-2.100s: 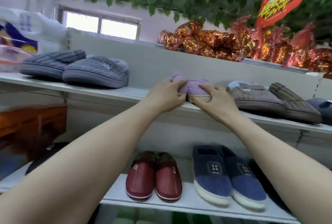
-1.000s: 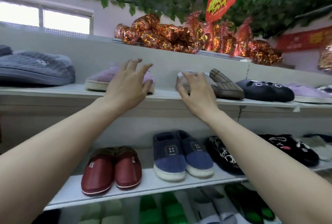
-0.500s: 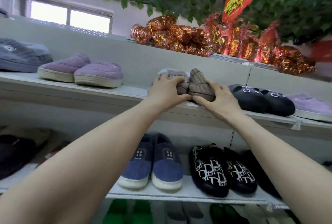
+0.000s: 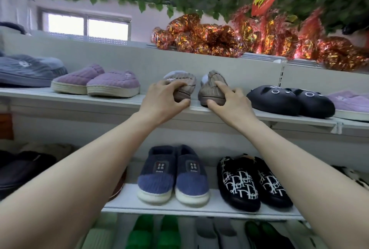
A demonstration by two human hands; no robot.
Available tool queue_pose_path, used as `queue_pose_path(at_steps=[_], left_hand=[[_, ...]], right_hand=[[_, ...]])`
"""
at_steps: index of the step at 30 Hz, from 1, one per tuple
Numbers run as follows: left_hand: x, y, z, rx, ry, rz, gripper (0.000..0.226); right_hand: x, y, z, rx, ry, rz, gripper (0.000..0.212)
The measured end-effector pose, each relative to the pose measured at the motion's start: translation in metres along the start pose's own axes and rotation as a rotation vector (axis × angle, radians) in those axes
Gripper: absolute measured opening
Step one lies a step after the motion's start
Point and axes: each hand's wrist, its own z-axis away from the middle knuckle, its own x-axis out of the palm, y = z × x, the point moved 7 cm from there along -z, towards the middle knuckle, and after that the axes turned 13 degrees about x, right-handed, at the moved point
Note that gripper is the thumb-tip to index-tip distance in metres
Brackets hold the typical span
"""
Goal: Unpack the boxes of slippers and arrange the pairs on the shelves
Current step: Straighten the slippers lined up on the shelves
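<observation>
Under the fingers (image 4: 172,84), taupe slippers (image 4: 210,90)

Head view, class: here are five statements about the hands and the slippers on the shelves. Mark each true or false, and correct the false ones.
1. The left hand grips the left taupe slipper. True.
2. The right hand hangs free of the right taupe slipper. False: its finger and thumb pinch that slipper.
3. The two taupe slippers press against each other. False: a gap shows between them.
4. The black cat-face slippers stand on the upper shelf, to the right of both taupe slippers. True.
5. The blue slippers stand on the upper shelf. False: they stand on the lower shelf, below the hands.
</observation>
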Motion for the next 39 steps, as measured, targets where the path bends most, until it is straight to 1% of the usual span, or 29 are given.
queue_pose_path(at_steps=[3,8,16,20,23,25,26,28,30,31,33,36,39], left_hand=[[0.004,-0.006,0.000,-0.019,-0.035,0.024,0.055],[0.013,-0.015,-0.005,-0.037,-0.051,0.014,0.058],[0.030,-0.018,-0.012,-0.028,-0.089,-0.015,0.057],[0.033,-0.018,-0.013,-0.027,-0.075,-0.030,0.056],[0.033,-0.019,-0.011,-0.026,-0.089,-0.053,0.057],[0.031,-0.016,-0.009,-0.029,-0.102,-0.124,0.060],[0.028,-0.011,-0.008,-0.015,-0.084,-0.180,0.061],[0.018,0.006,-0.007,0.067,0.009,-0.264,0.062],[0.012,0.033,-0.008,0.189,0.094,-0.249,0.063],[0.012,0.049,-0.011,0.244,0.109,-0.213,0.063],[0.018,0.082,-0.019,0.306,0.100,-0.114,0.065],[0.039,0.133,-0.036,0.342,0.066,0.025,0.069],[0.079,0.173,-0.056,0.331,-0.017,0.106,0.074]], right_hand=[[0.005,-0.012,0.000,-0.014,-0.019,-0.011,0.068],[0.012,-0.019,0.003,-0.028,0.027,0.021,0.066],[0.013,-0.022,0.005,-0.051,0.047,0.053,0.061],[0.017,-0.022,0.006,-0.041,0.032,0.099,0.059],[0.015,-0.021,0.010,-0.062,-0.010,0.112,0.062],[0.008,-0.015,0.015,-0.087,-0.023,0.108,0.062],[0.001,-0.009,0.019,-0.103,-0.003,0.114,0.062],[-0.020,0.008,0.026,-0.144,0.095,0.142,0.059],[-0.046,0.034,0.031,-0.173,0.206,0.182,0.057],[-0.059,0.050,0.032,-0.171,0.251,0.196,0.057],[-0.085,0.088,0.030,-0.107,0.315,0.202,0.057],[-0.120,0.149,0.018,0.045,0.363,0.169,0.059],[-0.140,0.201,0.002,0.152,0.329,0.147,0.064]])
